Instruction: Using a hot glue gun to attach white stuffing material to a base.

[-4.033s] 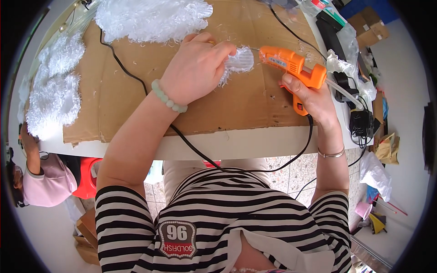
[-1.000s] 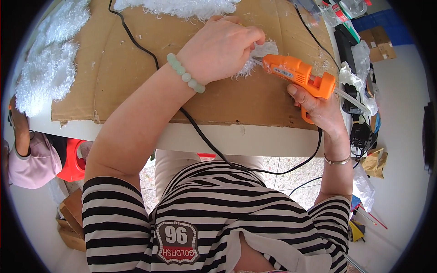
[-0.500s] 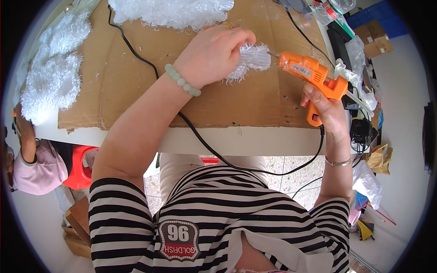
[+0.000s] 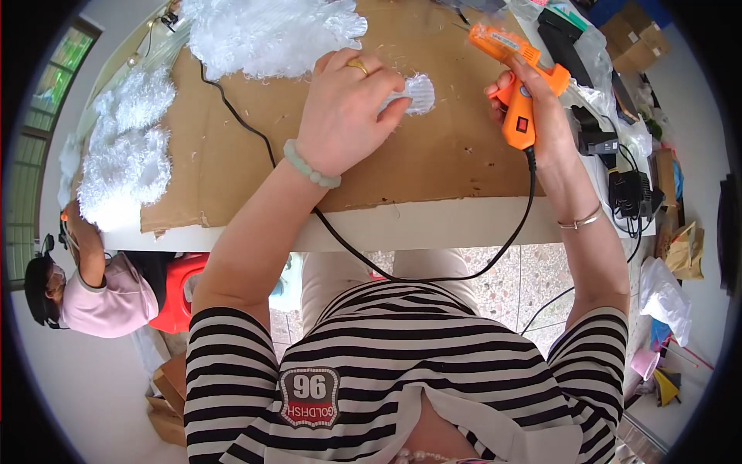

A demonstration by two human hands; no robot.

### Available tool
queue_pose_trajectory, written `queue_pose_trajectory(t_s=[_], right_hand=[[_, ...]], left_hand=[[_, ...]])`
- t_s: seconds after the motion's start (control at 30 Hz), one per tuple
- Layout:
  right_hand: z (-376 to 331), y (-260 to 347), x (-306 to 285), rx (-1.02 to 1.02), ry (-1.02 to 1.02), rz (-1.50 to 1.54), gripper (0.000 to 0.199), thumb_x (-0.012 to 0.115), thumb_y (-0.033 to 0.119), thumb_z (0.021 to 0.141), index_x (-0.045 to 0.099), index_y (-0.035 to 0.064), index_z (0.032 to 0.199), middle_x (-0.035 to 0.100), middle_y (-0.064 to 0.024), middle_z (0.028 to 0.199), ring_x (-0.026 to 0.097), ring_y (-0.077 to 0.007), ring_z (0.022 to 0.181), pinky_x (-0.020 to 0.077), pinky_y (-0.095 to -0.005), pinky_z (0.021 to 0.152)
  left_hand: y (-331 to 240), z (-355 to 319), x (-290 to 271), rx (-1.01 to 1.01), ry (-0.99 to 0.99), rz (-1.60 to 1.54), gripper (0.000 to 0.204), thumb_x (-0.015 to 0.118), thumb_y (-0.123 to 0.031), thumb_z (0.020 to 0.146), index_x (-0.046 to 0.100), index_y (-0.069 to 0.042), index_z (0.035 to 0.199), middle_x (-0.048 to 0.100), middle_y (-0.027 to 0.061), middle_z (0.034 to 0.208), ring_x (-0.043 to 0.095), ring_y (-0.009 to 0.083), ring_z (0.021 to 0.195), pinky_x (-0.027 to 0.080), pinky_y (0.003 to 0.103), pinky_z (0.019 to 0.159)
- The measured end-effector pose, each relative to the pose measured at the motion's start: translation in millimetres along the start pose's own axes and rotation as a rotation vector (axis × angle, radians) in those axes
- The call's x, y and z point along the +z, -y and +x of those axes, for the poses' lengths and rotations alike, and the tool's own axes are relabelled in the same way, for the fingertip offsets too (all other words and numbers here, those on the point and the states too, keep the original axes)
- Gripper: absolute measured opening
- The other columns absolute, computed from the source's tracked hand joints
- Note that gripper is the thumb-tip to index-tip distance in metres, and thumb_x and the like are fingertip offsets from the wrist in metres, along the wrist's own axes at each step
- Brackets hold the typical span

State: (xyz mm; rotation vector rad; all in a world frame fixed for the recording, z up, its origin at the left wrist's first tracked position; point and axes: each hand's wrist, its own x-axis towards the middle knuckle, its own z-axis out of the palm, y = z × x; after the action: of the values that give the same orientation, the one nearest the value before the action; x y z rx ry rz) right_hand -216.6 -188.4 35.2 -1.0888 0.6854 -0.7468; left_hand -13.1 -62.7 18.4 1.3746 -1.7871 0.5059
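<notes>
Two bare forearms rise from a black-and-white striped shirt (image 4: 402,371) at the lower edge and reach over the near edge of a white table (image 4: 433,224). A black cord (image 4: 433,278) hangs in a loop below that edge, one branch climbing to the orange glue gun (image 4: 518,77), the other crossing the brown cardboard sheet (image 4: 433,155) that covers most of the tabletop. The left hand (image 4: 344,108), with a pale bead bracelet (image 4: 309,166) at the wrist and a gold ring on one finger, lies palm down with fingers pressed on a small white fluffy tuft (image 4: 417,91) resting on the cardboard near its middle. The right hand (image 4: 541,116) is closed around the glue gun's grip, lifted off the sheet, nozzle pointing up and left, well clear of the tuft. Just right of this hand, black adapters and tangled cables (image 4: 626,193) crowd the table's right margin, leaving little free space there. Bare cardboard lies open between the two hands and toward the near edge. Farther off, large heaps of white fluff (image 4: 263,31) line the far edge, and more fluff (image 4: 127,155) borders the left side. Below the table's left corner another person in a pink top (image 4: 100,301) sits beside a red stool (image 4: 182,294).
</notes>
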Motion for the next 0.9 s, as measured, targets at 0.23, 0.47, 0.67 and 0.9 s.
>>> queue_pose_trajectory(t_s=[0.23,0.47,0.67,0.9], right_hand=[[27.7,-3.6,1.8,-0.017,0.028,-0.01,0.023,0.056,0.031,0.087,0.054,0.0089,0.082,0.059,-0.0031,0.072,0.058,-0.0107,0.069,0.0458,-0.0236,0.058],[33.6,-8.1,-10.3,-0.013,0.041,0.015,0.026,0.056,0.033,0.087,0.055,0.0084,0.08,0.059,-0.0038,0.072,0.057,-0.0104,0.068,0.0463,-0.024,0.06],[28.7,-6.3,-11.0,0.017,0.099,-0.03,0.029,0.057,0.036,0.086,0.056,0.0086,0.077,0.06,-0.0042,0.072,0.054,-0.0098,0.065,0.0455,-0.0232,0.06],[30.2,-10.5,-12.7,-0.003,0.108,-0.011,0.03,0.058,0.037,0.085,0.058,0.0086,0.075,0.061,-0.0037,0.073,0.052,-0.0095,0.064,0.0442,-0.0226,0.059]], left_hand=[[-25.6,0.6,8.9,0.068,0.298,0.262,0.014,0.071,-0.012,0.062,0.061,-0.01,0.072,0.058,0.0023,0.08,0.053,0.0215,0.084,0.042,0.038,0.076],[-14.9,-9.6,16.3,-0.207,0.316,0.095,0.005,0.063,-0.007,0.07,0.058,-0.006,0.071,0.057,0.0065,0.077,0.054,0.0247,0.074,0.045,0.036,0.067],[-8.1,-11.7,20.1,-0.47,0.33,-0.036,0.004,0.059,-0.004,0.071,0.056,-0.004,0.073,0.056,0.0103,0.068,0.057,0.0266,0.069,0.046,0.035,0.063],[-8.8,-2.8,19.8,-0.596,0.292,0.085,0.01,0.058,-0.005,0.072,0.057,-0.004,0.082,0.062,0.0098,0.072,0.061,0.0244,0.065,0.049,0.033,0.061]])
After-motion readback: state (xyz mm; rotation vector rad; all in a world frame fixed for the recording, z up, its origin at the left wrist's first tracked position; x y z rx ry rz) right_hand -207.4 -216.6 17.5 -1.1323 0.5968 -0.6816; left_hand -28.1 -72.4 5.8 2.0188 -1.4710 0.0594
